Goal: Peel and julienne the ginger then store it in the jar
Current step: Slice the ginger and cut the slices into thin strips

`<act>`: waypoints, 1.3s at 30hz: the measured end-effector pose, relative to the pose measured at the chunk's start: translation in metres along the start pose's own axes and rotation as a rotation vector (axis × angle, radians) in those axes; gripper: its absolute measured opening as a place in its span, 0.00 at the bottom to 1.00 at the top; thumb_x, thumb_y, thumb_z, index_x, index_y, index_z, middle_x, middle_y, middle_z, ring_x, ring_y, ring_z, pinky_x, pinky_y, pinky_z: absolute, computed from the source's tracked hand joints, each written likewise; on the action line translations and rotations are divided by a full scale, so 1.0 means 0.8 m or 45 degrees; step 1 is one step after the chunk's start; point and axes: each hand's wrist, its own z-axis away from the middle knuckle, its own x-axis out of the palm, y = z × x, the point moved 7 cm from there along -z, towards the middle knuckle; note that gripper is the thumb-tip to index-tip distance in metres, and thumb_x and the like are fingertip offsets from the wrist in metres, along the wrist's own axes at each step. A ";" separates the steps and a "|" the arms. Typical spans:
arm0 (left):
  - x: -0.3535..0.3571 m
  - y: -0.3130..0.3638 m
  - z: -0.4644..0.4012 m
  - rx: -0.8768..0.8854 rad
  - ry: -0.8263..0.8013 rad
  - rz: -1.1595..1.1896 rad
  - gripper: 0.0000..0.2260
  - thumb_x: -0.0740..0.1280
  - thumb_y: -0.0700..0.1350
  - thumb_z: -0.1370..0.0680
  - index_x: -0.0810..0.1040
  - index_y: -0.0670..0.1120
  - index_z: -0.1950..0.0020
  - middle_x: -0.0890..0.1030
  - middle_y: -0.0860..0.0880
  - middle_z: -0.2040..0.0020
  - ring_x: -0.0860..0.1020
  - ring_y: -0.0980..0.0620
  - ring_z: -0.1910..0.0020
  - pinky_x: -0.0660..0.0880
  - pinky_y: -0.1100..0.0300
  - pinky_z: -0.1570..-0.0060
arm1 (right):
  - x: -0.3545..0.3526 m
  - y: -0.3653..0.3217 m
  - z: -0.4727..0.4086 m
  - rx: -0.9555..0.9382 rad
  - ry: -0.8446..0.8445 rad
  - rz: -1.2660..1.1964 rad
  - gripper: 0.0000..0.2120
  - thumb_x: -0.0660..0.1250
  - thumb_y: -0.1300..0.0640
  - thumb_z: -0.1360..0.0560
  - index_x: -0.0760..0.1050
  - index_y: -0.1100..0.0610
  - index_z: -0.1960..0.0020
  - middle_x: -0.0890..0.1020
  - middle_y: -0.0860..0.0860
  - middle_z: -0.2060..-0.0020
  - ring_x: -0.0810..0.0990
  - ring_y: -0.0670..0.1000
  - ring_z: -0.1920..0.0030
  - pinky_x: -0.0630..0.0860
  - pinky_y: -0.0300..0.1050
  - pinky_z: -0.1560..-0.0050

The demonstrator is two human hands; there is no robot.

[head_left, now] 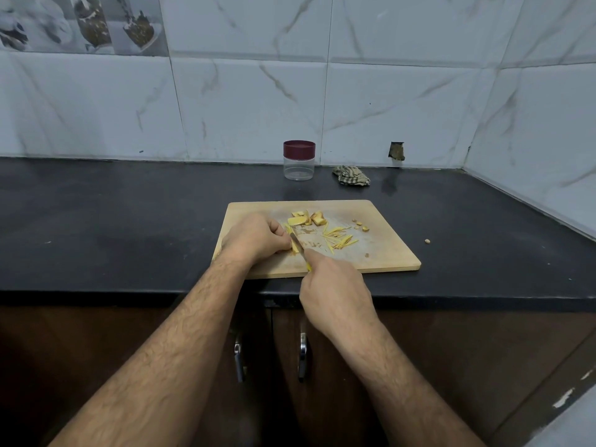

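The right hand (335, 285) is closed round the handle of a small knife (298, 248), forefinger laid along its top, the blade angled away and to the left across the cutting board (387, 253). The blade meets a piece of ginger (294, 246) which the left hand (254, 237) pins to the board with curled fingertips, just left of the edge. Beyond the blade, toward the far side of the board, lie several peeled ginger chunks (304, 218). To the right of the blade a loose scatter of cut strips (340, 238) lies on the board. Well past the board, near the tiled wall, a clear jar (299, 160) stands upright on the dark counter (129, 204), its maroon lid on. A crumpled cloth (351, 175) lies just right of the jar.
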 end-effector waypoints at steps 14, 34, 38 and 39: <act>-0.001 0.001 0.001 -0.011 -0.007 -0.010 0.05 0.74 0.48 0.28 0.84 0.49 0.62 0.85 0.55 0.59 0.81 0.51 0.54 0.78 0.53 0.51 | 0.000 -0.003 -0.007 0.011 -0.054 0.004 0.20 0.56 0.60 0.23 0.71 0.50 0.33 0.79 0.52 0.49 0.76 0.55 0.48 0.72 0.46 0.57; -0.001 0.000 0.003 0.002 0.020 -0.016 0.08 0.74 0.52 0.27 0.84 0.47 0.59 0.85 0.54 0.57 0.80 0.52 0.56 0.78 0.52 0.51 | -0.002 0.017 0.020 0.044 -0.067 -0.032 0.24 0.54 0.60 0.21 0.66 0.45 0.27 0.78 0.50 0.52 0.76 0.53 0.50 0.76 0.48 0.59; -0.001 0.000 0.004 0.003 0.025 -0.011 0.09 0.74 0.53 0.28 0.85 0.48 0.58 0.85 0.54 0.57 0.82 0.51 0.53 0.78 0.50 0.50 | -0.003 0.022 0.025 0.052 -0.052 -0.072 0.21 0.53 0.59 0.20 0.66 0.46 0.28 0.78 0.49 0.54 0.76 0.50 0.53 0.77 0.48 0.58; -0.001 0.000 0.004 0.001 0.025 -0.011 0.08 0.74 0.52 0.28 0.85 0.48 0.58 0.85 0.54 0.57 0.81 0.51 0.54 0.78 0.51 0.50 | -0.003 0.021 0.024 0.042 -0.040 -0.088 0.22 0.53 0.59 0.20 0.66 0.46 0.28 0.78 0.49 0.54 0.76 0.51 0.53 0.77 0.48 0.58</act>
